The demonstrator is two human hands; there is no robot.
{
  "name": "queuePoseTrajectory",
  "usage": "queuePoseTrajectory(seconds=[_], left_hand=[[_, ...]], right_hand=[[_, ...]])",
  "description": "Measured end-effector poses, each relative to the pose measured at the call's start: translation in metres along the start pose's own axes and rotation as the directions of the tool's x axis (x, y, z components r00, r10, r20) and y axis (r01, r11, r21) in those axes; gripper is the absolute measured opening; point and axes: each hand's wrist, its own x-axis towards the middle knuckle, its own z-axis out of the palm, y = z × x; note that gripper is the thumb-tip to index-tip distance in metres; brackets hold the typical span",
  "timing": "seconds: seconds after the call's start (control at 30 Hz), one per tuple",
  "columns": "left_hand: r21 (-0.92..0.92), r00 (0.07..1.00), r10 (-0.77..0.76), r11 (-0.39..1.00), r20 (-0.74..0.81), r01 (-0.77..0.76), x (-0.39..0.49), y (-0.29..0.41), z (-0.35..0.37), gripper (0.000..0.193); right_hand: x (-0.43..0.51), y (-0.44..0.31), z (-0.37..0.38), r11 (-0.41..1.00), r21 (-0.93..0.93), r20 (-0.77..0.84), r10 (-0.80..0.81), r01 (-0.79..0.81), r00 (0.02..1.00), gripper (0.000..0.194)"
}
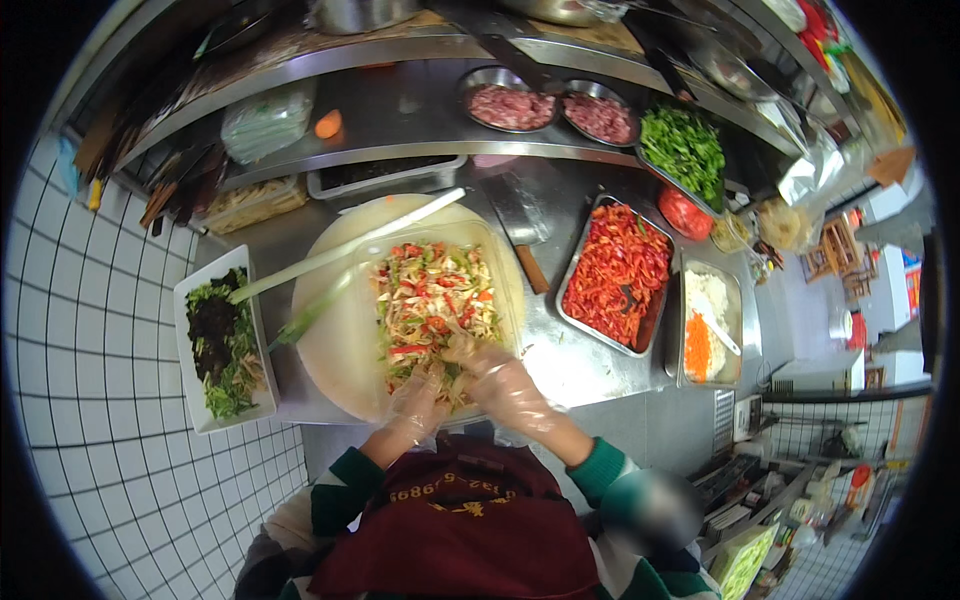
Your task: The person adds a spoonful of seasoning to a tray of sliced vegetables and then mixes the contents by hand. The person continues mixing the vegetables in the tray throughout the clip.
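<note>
A clear plastic tub (510, 300) stands on a round pale cutting board (330, 367). Inside it lies a mix of shredded vegetables (427, 289), with red, pale and green pieces. My left hand (420, 397), in a clear plastic glove, reaches into the near side of the mix. Beside it, my right hand (506, 382), gloved the same way, presses its fingers into the mix. Vegetables partly hide the fingertips of both hands, so how firmly they hold any is not clear. Long scallion stalks (352, 244) lie across the board, left of the tub.
A cleaver (529, 259) lies right of the board. Further right are a metal tray of red pepper strips (622, 277) and a metal pan (679, 360) with white and orange shreds. A white dish of greens (262, 375) sits left. Bowls of raw meat (510, 106) stand on the shelf.
</note>
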Motion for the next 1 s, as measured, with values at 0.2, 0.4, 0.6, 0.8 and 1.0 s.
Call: queuePoseTrajectory(seconds=[0.2, 0.4, 0.6, 0.8, 1.0], left_hand=[[-0.346, 0.946, 0.168, 0.901, -0.276, -0.261, 0.008, -0.001, -0.010, 0.055], [0.062, 0.850, 0.379, 0.921, -0.365, -0.385, 0.013, 0.017, -0.052, 0.043], [0.362, 0.906, 0.330, 0.905, -0.264, -0.225, 0.075, 0.059, -0.068, 0.054], [0.356, 0.978, 0.048, 0.934, -0.205, 0.029, 0.118, 0.025, -0.063, 0.053], [0.105, 0.940, 0.208, 0.977, -0.272, -0.186, 0.089, -0.001, -0.044, 0.046]], right_hand=[[-0.025, 0.021, -0.010, 0.993, 0.120, -0.348, 0.057, -0.016, 0.936, 0.021], [-0.047, 0.112, -0.039, 0.936, 0.051, -0.412, 0.338, -0.349, 0.846, 0.007], [-0.039, 0.185, 0.016, 0.879, -0.417, -0.135, 0.192, -0.232, 0.972, 0.010], [-0.041, 0.208, 0.020, 0.887, -0.417, 0.041, 0.237, -0.199, 0.971, 0.013], [-0.057, 0.185, 0.039, 0.859, -0.490, -0.090, 0.117, -0.147, 0.989, 0.013]])
